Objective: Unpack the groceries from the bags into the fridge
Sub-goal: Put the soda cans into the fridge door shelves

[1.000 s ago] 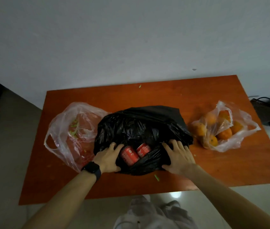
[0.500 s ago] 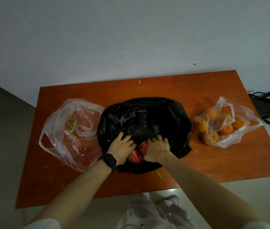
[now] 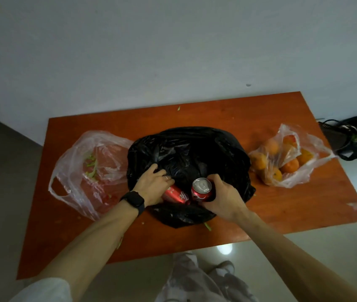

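Observation:
A black plastic bag (image 3: 190, 153) lies in the middle of the orange-brown table (image 3: 227, 114), its mouth open toward me. Two red soda cans show in the mouth. My right hand (image 3: 223, 197) grips the right can (image 3: 202, 189), which stands upright with its silver top showing. My left hand (image 3: 153, 186), with a black watch on the wrist, curls over the left can (image 3: 176, 195), which lies tilted on its side. A clear bag of oranges (image 3: 282, 162) sits at the right. A clear, nearly flat bag (image 3: 90, 168) with green scraps sits at the left.
A grey wall stands right behind the table. A dark bag with cables (image 3: 352, 138) lies on the floor past the table's right end. Small green scraps (image 3: 207, 226) dot the table. My legs (image 3: 199, 280) are at the near edge. No fridge is in view.
Both hands moved from the bag's rim into its mouth. The right can has been lifted upright in my right hand; my left hand has closed over the left can.

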### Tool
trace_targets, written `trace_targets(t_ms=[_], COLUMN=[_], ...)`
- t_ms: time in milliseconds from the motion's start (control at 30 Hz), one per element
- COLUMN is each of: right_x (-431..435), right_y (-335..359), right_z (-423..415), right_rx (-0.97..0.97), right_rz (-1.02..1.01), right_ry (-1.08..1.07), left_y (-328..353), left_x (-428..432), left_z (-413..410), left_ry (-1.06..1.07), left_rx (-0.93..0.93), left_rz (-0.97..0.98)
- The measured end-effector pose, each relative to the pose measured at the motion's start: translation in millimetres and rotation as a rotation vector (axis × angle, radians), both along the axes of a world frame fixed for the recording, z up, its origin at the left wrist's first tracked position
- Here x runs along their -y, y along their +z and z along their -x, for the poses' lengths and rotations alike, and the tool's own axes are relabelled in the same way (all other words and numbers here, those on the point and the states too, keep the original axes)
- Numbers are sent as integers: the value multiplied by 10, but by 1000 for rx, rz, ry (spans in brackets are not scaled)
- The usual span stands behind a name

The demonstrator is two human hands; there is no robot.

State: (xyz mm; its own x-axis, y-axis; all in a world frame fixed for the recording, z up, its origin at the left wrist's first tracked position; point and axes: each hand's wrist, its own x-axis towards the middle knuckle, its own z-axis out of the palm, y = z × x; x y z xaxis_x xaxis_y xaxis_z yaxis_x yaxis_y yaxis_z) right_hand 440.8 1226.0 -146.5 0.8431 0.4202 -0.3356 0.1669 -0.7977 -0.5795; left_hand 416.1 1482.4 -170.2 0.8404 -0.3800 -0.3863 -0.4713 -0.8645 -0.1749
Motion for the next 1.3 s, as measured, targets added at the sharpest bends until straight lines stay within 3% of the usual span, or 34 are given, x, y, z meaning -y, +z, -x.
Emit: trace_targets(t_ms=[133, 333, 467, 600, 900, 1300], right_x=[297, 834, 1405, 2166, 4182, 6174], right_y=[341, 857, 1184, 1408, 1720, 2479], right_z=[174, 309, 474, 856, 2377, 3889], right_rx=[30, 103, 164, 220, 384, 733], right_rz=[-245, -542, -660, -712, -759, -688], right_ry=[-219, -454, -602, -764, -1089, -1310], left_y=[311, 914, 1296, 1481, 1836, 2671], left_x=[10, 502, 1315, 2360, 4904, 7698], left_z=[-70, -118, -122, -85, 551, 1521], left_ry=[222, 534, 503, 466, 56, -412], left_rx=[22, -53, -139, -456, -793, -807], left_rz=[211, 821, 1082, 1301, 1254, 1260])
